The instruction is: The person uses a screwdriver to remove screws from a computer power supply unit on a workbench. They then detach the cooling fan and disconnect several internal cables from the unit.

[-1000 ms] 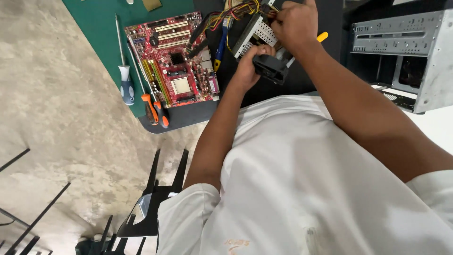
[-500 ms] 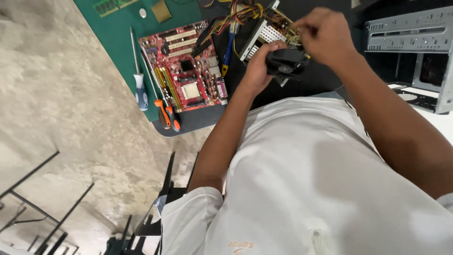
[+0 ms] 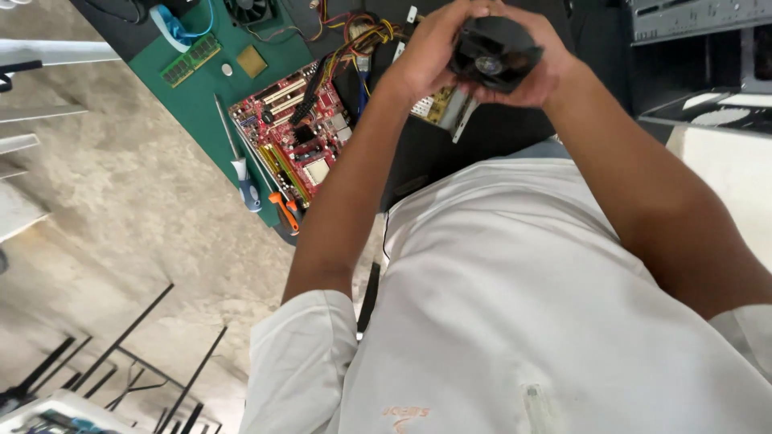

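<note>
Both hands, left (image 3: 426, 56) and right (image 3: 535, 68), cradle a round black cooling fan (image 3: 492, 53).

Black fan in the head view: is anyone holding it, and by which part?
Yes. Both hands hold the black fan by its outer frame: left hand on one side, right hand cupping the other.

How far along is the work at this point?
Done: the red motherboard lies out on the green mat, screwdrivers beside it. In hand: left hand and right hand grip a black fan. Left: cannot tell; the fan sits nowhere.
</note>
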